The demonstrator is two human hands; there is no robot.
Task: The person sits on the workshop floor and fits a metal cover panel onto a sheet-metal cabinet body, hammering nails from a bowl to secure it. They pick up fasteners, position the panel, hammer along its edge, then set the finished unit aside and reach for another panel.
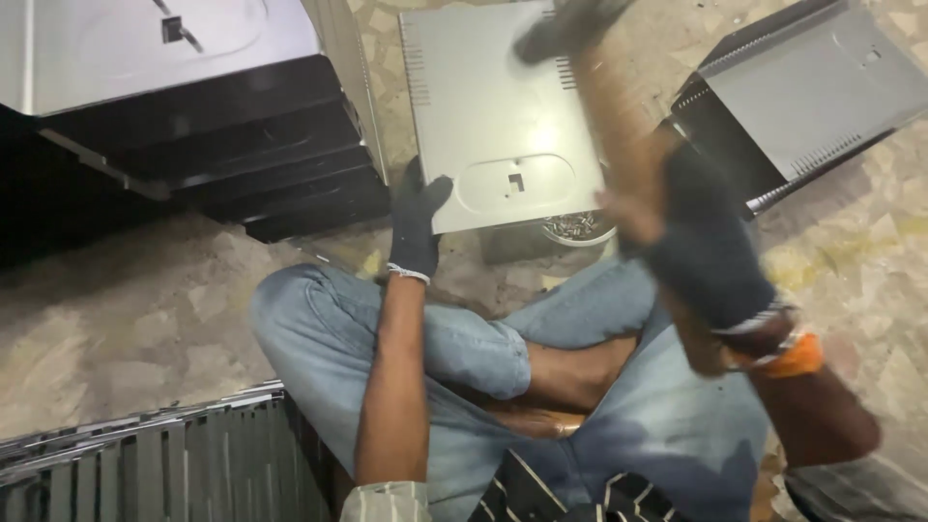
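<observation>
I sit cross-legged on a stone floor in blue jeans, with dark gloves on both hands. My left hand (416, 224) grips the near left corner of a flat grey metal panel (493, 106) lying on the floor ahead of my knees. My right hand (706, 246), blurred by motion, is closed around the wooden handle of a hammer (619, 126). The hammer's dark head (565, 27) is raised over the far part of the panel. The panel has vent slots along its left edge and an oval pressed shape near its front.
A small metal bowl of screws (578, 229) sits just under the panel's near edge. A stack of dark and grey panels (213, 135) stands at the upper left, another panel (812, 97) lies at the upper right, and more sheets (145, 464) are at the lower left.
</observation>
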